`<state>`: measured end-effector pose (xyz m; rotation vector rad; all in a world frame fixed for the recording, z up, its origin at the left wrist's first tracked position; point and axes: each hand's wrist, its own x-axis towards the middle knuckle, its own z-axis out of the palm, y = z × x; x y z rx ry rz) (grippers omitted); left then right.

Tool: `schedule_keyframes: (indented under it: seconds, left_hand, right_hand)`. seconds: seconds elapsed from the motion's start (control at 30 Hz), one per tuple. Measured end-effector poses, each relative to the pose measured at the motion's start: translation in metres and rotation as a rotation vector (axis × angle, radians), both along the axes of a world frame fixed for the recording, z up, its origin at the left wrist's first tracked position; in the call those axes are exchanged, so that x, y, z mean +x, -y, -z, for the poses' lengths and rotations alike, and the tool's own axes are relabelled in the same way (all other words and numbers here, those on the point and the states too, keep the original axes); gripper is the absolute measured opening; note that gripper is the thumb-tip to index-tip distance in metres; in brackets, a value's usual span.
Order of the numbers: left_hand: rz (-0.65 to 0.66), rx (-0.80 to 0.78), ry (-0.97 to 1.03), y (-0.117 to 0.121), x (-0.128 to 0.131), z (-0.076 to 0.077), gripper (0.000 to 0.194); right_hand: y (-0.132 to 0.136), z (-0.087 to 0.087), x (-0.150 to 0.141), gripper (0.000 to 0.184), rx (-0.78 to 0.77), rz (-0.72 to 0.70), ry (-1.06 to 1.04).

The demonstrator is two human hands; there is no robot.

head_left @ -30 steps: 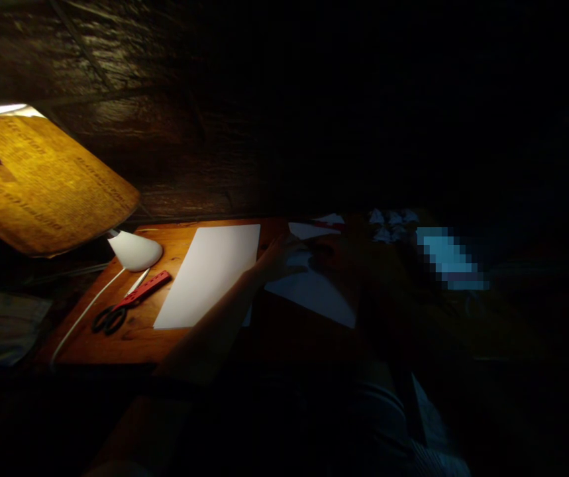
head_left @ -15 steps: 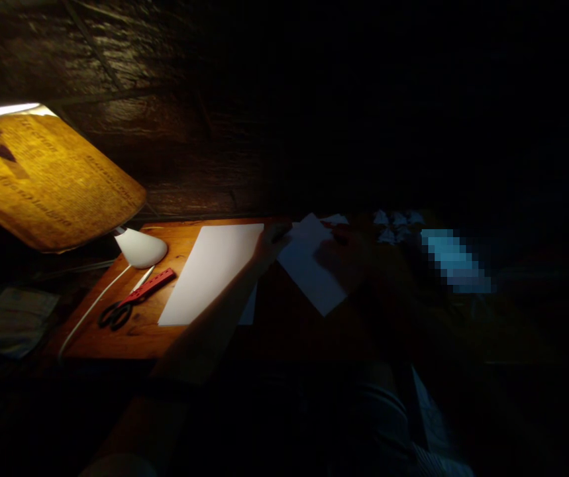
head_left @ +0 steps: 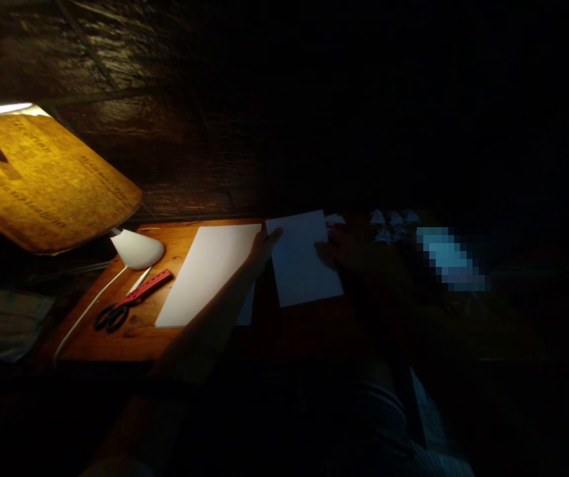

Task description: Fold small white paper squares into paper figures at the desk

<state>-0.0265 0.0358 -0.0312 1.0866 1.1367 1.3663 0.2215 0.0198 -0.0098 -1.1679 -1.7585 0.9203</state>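
Note:
A white sheet of paper (head_left: 304,262) lies on the dim wooden table (head_left: 140,334), turned nearly square to me. My left hand (head_left: 263,248) touches its left edge near the top corner, fingers stretched out. My right hand (head_left: 338,250) rests in shadow on the sheet's right edge, and its fingers are too dark to make out. A second, longer white sheet (head_left: 209,273) lies flat to the left of the first.
A lamp with a yellow shade (head_left: 40,182) and white base (head_left: 138,250) lights the table's left part. Red-handled scissors (head_left: 118,311) and a red ruler (head_left: 150,286) lie beside a white cord (head_left: 83,318). Crumpled white paper (head_left: 391,225) lies at the far right.
The small sheet has been turned from a slanted diamond position to nearly upright and shifted a little left. Both hands moved with it along its edges.

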Motion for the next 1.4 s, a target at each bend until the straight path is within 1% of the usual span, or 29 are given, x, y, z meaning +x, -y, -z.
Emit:
schedule_keyframes:
  seconds: [0.1, 0.27, 0.4, 0.6, 0.73, 0.83, 1.03, 1.17, 1.27, 1.4]
  left_hand:
    - [-0.007, -0.017, 0.008, 0.000, -0.001, -0.001, 0.057]
    - [-0.010, -0.014, 0.007, 0.003, -0.002, -0.001, 0.054]
    - [-0.016, -0.025, 0.032, 0.004, -0.002, -0.003, 0.051]
    - [-0.025, -0.061, 0.070, 0.005, -0.002, -0.005, 0.051]
    - [-0.032, -0.071, 0.073, 0.006, -0.002, -0.006, 0.054]
    - [-0.041, -0.076, 0.054, 0.006, -0.002, -0.007, 0.056]
    - [-0.040, -0.054, 0.040, 0.011, -0.001, -0.013, 0.057]
    - [-0.024, -0.057, 0.031, 0.011, 0.000, -0.012, 0.060]
    - [0.002, -0.030, 0.043, 0.010, 0.000, -0.010, 0.060]
    - [0.066, 0.025, 0.069, 0.010, 0.000, -0.008, 0.057]
  right_hand:
    - [-0.002, 0.005, 0.001, 0.021, 0.042, 0.017, 0.144]
    - [-0.004, 0.008, 0.002, 0.020, 0.186, 0.030, 0.342]
    - [-0.002, 0.005, 0.002, 0.013, 0.225, 0.004, 0.410]
    - [-0.001, 0.004, 0.001, 0.014, 0.223, 0.022, 0.473]
    - [-0.001, 0.003, 0.001, 0.014, 0.250, 0.030, 0.483]
    - [-0.001, 0.002, 0.001, 0.019, 0.258, 0.032, 0.489]
    - [0.001, 0.000, 0.000, 0.025, 0.211, 0.043, 0.510]
    - [0.000, 0.002, 0.000, 0.025, 0.211, 0.051, 0.512]
    - [-0.002, 0.006, 0.000, 0.023, 0.218, 0.057, 0.460]
    - [-0.007, 0.012, 0.001, 0.025, 0.203, 0.113, 0.299]
